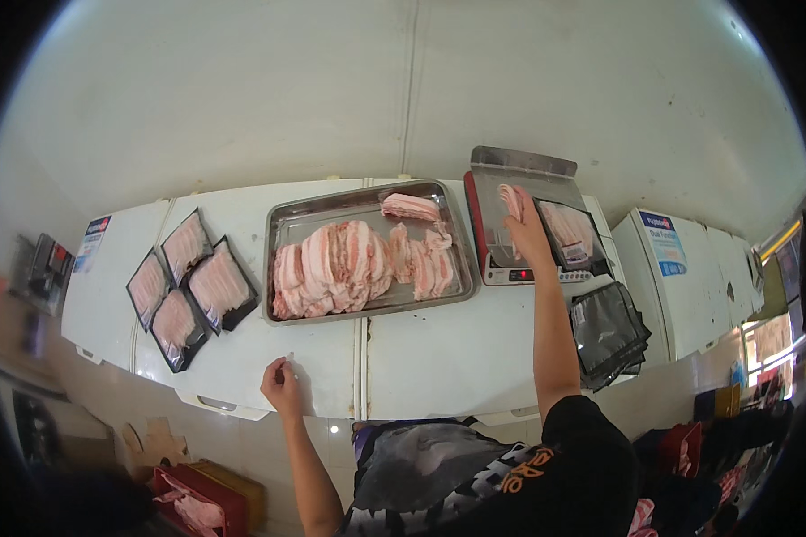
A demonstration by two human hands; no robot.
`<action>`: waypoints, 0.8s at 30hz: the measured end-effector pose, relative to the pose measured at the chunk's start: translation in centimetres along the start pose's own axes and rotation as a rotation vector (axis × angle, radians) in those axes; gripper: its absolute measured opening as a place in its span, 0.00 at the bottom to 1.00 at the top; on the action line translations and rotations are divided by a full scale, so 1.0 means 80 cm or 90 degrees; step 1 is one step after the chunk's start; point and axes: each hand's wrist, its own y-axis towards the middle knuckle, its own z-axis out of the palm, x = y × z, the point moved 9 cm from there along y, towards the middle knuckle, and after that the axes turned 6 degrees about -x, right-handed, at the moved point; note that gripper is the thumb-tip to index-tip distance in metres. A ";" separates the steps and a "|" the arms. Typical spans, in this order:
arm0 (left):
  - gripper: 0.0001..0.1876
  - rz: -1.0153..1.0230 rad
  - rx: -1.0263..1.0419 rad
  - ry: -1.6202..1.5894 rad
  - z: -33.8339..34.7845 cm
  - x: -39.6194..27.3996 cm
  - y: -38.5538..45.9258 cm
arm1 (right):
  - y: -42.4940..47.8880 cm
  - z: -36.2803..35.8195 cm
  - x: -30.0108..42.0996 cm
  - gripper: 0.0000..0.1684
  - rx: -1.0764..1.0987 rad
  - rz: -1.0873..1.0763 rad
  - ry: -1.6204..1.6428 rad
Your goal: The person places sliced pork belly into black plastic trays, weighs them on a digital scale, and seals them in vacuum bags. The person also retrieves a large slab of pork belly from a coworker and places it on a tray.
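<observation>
My right hand [529,235] grips a bundle of sliced pork belly [510,200] over the metal platform of a digital scale [496,274] with a lit red display. Beside it, on the scale's right side, lies a filled plastic pouch of sliced meat [568,231]. My left hand [283,388] is near the freezer's front edge, fingers curled; whether it holds something small cannot be told. Between the hands, a steel tray [376,314] holds a large heap of pork belly slices [336,265], with a smaller bundle [411,207] at its upper right.
Several filled pouches [220,282] lie on the white chest freezer [443,356] at left. A stack of black-backed pouches [608,329] lies below the scale at right. Another freezer [692,282] stands further right. On the floor at lower left, a red crate [235,497] holds meat.
</observation>
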 end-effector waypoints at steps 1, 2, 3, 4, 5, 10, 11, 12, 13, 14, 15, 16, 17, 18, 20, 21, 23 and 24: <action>0.06 -0.006 0.001 -0.004 0.000 0.004 0.001 | 0.010 -0.004 -0.005 0.39 -0.042 -0.083 -0.149; 0.06 -0.001 0.000 0.010 -0.003 0.003 0.001 | 0.016 0.002 -0.022 0.40 -0.043 -0.064 -0.149; 0.06 0.004 0.002 0.021 -0.001 0.001 0.001 | 0.022 0.006 -0.036 0.41 -0.048 -0.043 -0.153; 0.06 0.008 0.002 0.034 -0.002 0.000 0.001 | 0.027 0.011 -0.046 0.41 -0.050 -0.023 -0.155; 0.06 0.011 0.003 0.030 0.000 -0.001 0.001 | 0.030 0.011 -0.052 0.41 -0.063 -0.025 -0.189; 0.05 -0.008 0.004 0.038 -0.008 0.008 0.002 | 0.008 0.035 -0.044 0.40 -0.082 0.064 -0.439; 0.05 -0.003 0.002 0.042 -0.009 0.007 0.002 | 0.001 0.043 -0.024 0.40 -0.097 0.005 -0.468; 0.05 0.003 0.003 0.044 -0.007 0.004 0.002 | -0.006 0.049 -0.003 0.39 -0.115 -0.054 -0.498; 0.05 0.010 -0.001 0.049 -0.007 0.001 0.002 | -0.012 0.062 0.021 0.39 -0.131 -0.116 -0.523; 0.05 0.008 -0.002 0.040 -0.006 0.000 0.002 | -0.017 0.078 0.043 0.39 -0.116 -0.168 -0.450; 0.05 0.006 -0.004 0.033 -0.006 0.001 0.002 | -0.025 0.097 0.068 0.38 -0.100 -0.219 -0.376; 0.05 0.005 -0.003 0.025 -0.005 0.002 0.003 | -0.035 0.113 0.090 0.38 -0.088 -0.265 -0.302; 0.05 0.003 -0.003 0.032 -0.006 0.004 0.002 | -0.040 0.145 0.099 0.38 0.012 -0.251 -0.186; 0.05 0.001 -0.002 0.038 -0.007 0.006 0.003 | -0.048 0.176 0.111 0.37 0.108 -0.237 -0.069; 0.05 -0.001 -0.004 0.042 -0.008 0.008 0.004 | -0.067 0.229 0.135 0.40 0.181 -0.218 -0.018; 0.05 -0.003 -0.010 0.041 -0.009 0.009 0.003 | -0.074 0.250 0.143 0.41 0.221 -0.211 0.008; 0.05 -0.001 -0.015 0.035 -0.009 0.008 0.005 | -0.069 0.288 0.136 0.48 0.268 -0.222 -0.016; 0.05 0.000 -0.015 0.033 -0.008 0.009 0.005 | -0.065 0.305 0.132 0.52 0.293 -0.226 -0.030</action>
